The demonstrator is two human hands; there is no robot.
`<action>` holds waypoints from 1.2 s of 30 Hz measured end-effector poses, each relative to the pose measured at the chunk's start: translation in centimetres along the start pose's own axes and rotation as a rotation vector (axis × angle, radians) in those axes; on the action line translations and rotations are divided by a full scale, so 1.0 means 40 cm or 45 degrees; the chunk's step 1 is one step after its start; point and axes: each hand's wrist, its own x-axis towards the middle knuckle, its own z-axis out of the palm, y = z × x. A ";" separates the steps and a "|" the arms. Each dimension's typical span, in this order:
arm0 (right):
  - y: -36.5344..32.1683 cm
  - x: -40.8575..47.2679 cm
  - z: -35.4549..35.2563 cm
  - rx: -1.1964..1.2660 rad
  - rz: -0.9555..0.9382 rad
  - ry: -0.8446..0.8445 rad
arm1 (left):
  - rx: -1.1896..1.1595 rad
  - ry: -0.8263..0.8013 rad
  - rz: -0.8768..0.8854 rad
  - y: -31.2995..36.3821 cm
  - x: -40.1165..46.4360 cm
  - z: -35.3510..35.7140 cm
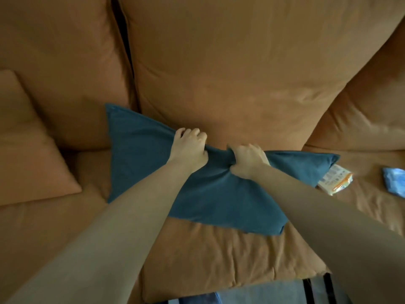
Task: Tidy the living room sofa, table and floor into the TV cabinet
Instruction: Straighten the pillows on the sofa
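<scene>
Both hands clamped on the top edge of a teal cushion (210, 194), left hand (188, 148), right hand (247, 161), cushion on the orange sofa (219, 73) seat, white packet (335, 181) at three o'clock

Head view, steeply down, close over sofa (241, 62)

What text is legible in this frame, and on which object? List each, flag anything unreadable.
Nothing can be read as words.
White and orange packet, on the sofa seat beside the blue cushion's right corner: rows of print show, too small and blurred to read.
Crumpled blue wrapper at the right edge: no print can be made out.
Blue cushion, brown cushion, sofa: no text.
</scene>
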 end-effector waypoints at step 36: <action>0.115 0.087 -0.217 -0.075 0.325 0.525 | -0.255 -0.141 0.085 0.001 0.055 -0.117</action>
